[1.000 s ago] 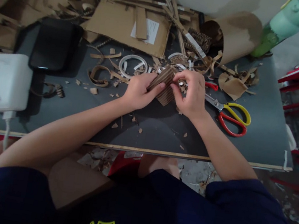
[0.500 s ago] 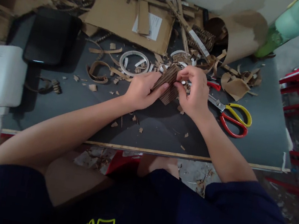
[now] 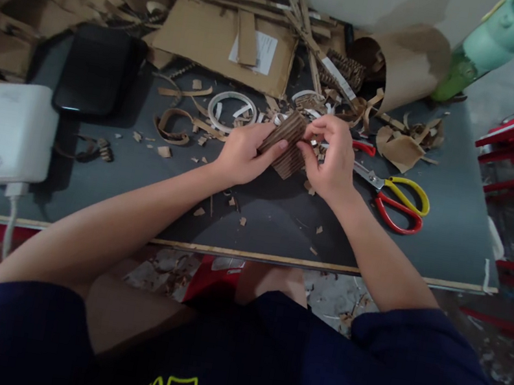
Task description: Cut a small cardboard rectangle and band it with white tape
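A piece of corrugated cardboard (image 3: 288, 161), its ridges bare and its shape bent or layered, is held above the middle of the table. My left hand (image 3: 246, 156) grips it from the left, thumb lying across the ridges. At its right edge my right hand (image 3: 328, 155) pinches with thumb and forefinger; whether a small scrap is also between those fingertips I cannot tell. Scissors (image 3: 392, 192) with one yellow and one red handle lie just right of my right hand. A tape roll (image 3: 212, 109) rests flat beyond my left hand.
Flat cardboard (image 3: 190, 30) and stacked strips lie at the back. A brown paper roll (image 3: 416, 65) and a green bottle (image 3: 488, 50) stand at the right rear. On the left are a white power bank (image 3: 13, 132) with a cable and a black device (image 3: 93, 70). Scraps litter the table (image 3: 252, 218).
The view has shifted slightly, so table objects appear a little displaced. Both hands keep the same hold on the corrugated cardboard, with only tiny finger movement.
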Demonstrator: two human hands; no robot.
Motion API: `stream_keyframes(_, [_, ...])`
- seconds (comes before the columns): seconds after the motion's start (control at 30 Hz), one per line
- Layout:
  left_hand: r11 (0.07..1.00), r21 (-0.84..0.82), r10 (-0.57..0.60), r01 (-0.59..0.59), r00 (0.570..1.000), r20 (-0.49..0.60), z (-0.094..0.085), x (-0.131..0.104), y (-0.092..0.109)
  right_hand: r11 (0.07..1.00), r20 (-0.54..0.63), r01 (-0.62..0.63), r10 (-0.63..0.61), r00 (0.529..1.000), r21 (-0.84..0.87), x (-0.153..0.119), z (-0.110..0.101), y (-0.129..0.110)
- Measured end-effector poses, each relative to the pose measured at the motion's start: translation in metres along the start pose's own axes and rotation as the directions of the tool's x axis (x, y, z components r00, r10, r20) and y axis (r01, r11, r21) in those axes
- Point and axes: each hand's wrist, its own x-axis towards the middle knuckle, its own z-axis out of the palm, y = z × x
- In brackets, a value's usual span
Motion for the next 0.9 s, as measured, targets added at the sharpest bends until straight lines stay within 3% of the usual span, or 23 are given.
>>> stream_keyframes(0.33, [0.989, 0.083, 0.127, -0.124, 0.991, -0.033, 0.0008, -0.0021, 0.0051, 1.000, -0.111, -0.022, 0.020, 0.994, -0.015, -0.0001, -0.0032, -0.0052])
stream_keyframes(0.57, [0.989, 0.123, 0.093, -0.084, 0.994, -0.063, 0.0040, -0.0017, 0.0066, 1.000, -0.079, -0.008, 0.007, 0.997, -0.009, -0.0013, 0.0000, -0.0017])
stream_keyframes(0.9, [0.996, 0.001, 0.087, -0.087, 0.994, -0.059, 0.0014, 0.0029, -0.0003, 0.995, -0.117, 0.046, -0.035, 0.993, 0.092, 0.0034, -0.0035, -0.0041])
